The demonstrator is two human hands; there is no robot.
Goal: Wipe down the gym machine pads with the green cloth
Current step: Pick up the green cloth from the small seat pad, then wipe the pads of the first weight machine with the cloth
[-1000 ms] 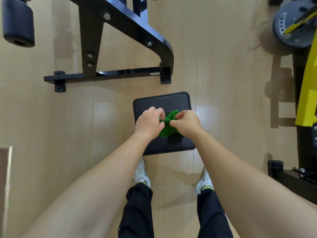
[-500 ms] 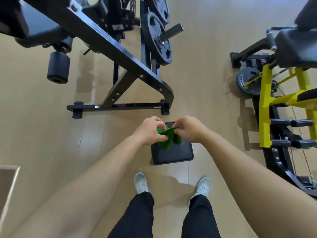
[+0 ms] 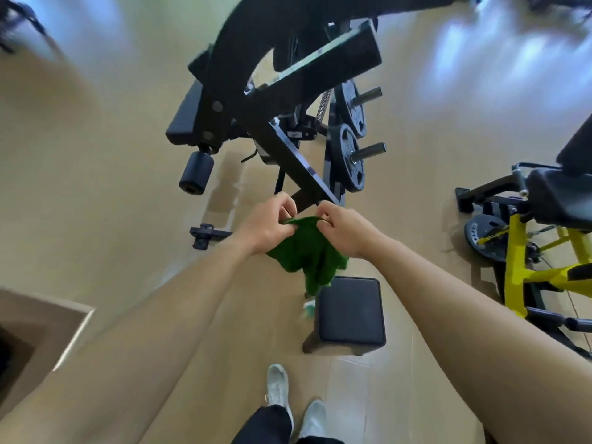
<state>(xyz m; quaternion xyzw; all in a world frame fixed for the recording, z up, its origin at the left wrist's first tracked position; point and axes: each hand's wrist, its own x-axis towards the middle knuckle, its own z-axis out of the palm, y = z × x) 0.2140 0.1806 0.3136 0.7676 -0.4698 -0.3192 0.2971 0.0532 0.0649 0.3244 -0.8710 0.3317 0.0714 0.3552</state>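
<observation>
A: Whereabouts of the green cloth (image 3: 304,251)?

B: Up off the floor, strung between both grips. Pinched along the top edge, hanging crumpled below, with the lowest tip overlapping the far-left corner of the square black pad (image 3: 352,310). Touching that pad or not: cannot tell from this angle.

A: And the grips themselves?

B: Left grip (image 3: 266,225) curled, thumb and fingers nipping the cloth's left end. Right grip (image 3: 342,229) curled the same way on the right end. Close together, knuckles nearly meeting above the cloth.

A: Anything in the way?

B: Plenty. Straight ahead, a black machine frame (image 3: 288,149), its slanted beam running down to just behind the knuckles and hidden there by both grips. On its left side a long dark pad (image 3: 184,116) and, lower, a roller pad (image 3: 196,174). On its right side 2 weight plates (image 3: 347,155) on pegs, 1 above the other. Near the left grip, a black foot bar (image 3: 208,235) flat on the floor.

A: Further out?

B: Well off to the right, a yellow machine (image 3: 519,267) with a black seat pad (image 3: 560,193) and another plate low down. At the bottom, 2 white shoes (image 3: 278,392) on pale wood flooring – much of it covered by the bare forearms. Lower left, a beige boxy corner, too blurred to name.
</observation>
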